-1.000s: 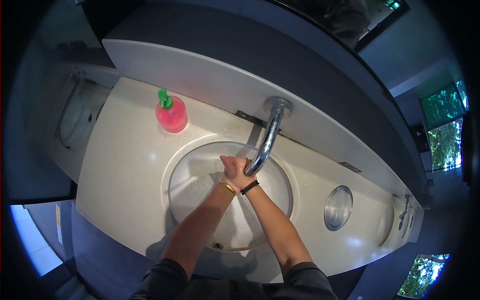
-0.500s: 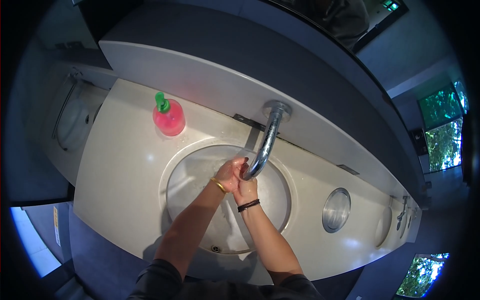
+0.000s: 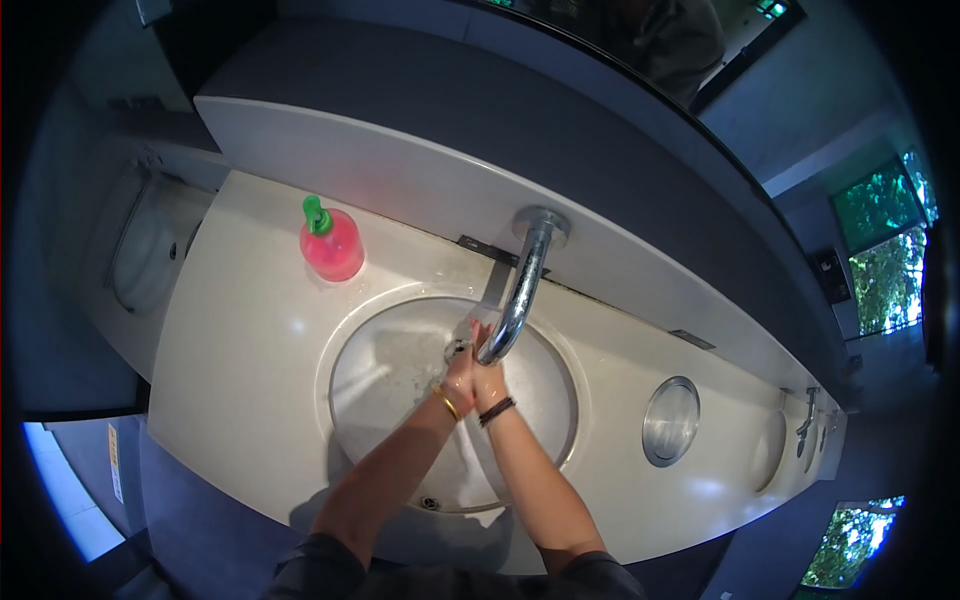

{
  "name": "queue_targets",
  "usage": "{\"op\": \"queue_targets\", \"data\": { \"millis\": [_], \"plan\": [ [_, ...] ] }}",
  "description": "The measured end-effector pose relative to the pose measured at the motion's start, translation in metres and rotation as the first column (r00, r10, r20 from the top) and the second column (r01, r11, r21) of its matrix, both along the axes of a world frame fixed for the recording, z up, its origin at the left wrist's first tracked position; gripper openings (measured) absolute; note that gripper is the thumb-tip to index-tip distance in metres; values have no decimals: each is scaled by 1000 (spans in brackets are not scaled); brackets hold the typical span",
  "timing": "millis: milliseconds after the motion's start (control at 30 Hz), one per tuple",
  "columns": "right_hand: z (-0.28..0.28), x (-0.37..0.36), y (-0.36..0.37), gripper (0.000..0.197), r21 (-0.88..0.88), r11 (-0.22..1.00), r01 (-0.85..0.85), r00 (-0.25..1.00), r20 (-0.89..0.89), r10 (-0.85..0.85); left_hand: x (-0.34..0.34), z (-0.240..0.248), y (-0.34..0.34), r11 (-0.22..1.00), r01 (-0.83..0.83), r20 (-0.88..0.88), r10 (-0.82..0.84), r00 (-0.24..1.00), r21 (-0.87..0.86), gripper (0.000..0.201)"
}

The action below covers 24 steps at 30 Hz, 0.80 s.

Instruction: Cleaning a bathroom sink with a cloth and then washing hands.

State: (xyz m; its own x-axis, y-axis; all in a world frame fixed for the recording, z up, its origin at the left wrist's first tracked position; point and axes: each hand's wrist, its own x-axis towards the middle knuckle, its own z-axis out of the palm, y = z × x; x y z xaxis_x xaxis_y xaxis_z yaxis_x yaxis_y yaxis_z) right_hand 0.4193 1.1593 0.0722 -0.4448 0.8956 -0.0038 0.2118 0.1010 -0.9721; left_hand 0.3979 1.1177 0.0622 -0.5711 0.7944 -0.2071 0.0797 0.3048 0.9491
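Over the white oval sink (image 3: 370,440), my two wet hands lie palm against palm below the tip of the chrome faucet (image 3: 521,295). A gold bangle circles the wrist of my left hand (image 3: 461,380), and its fingers stretch toward the back wall. A dark band sits on the wrist of my right hand (image 3: 489,379); the faucet hides part of its fingers. Neither hand shows any object in it. Behind and left of the sink stands a soap pump bottle (image 3: 334,246) with pink liquid and a green pump head.
The pale countertop (image 3: 240,330) surrounds the sink. A round metal lid (image 3: 671,422) is set into it on the right, with another faucet (image 3: 806,420) farther along. A ledge (image 3: 370,135) runs along the back below a mirror. A lower basin (image 3: 145,255) is at the far left.
My hands have drawn slightly back toward me and gone from cupped together to flatter, palm on palm. The sink's drain now shows beside them. The view has shifted slightly.
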Motion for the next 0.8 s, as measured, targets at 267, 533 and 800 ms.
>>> {"op": "queue_targets", "data": {
  "millis": [267, 533, 800],
  "plan": [
    [5, -15, -61, 34, 468, 883, -46, 971, 229, -71, -50, 12, -18, 956, -291, 898, 168, 407, -47, 41],
    [-47, 13, -18, 39, 3, 999, 41, 999, -9, -41, -18, 14, -1, 962, -267, 967, 7, 253, 63, 47],
    [-21, 25, 32, 39, -684, 503, -528, 729, -669, -145, 8, 97, 15, 998, -39, 191, 28, 981, 56, 43]
  ]
}}
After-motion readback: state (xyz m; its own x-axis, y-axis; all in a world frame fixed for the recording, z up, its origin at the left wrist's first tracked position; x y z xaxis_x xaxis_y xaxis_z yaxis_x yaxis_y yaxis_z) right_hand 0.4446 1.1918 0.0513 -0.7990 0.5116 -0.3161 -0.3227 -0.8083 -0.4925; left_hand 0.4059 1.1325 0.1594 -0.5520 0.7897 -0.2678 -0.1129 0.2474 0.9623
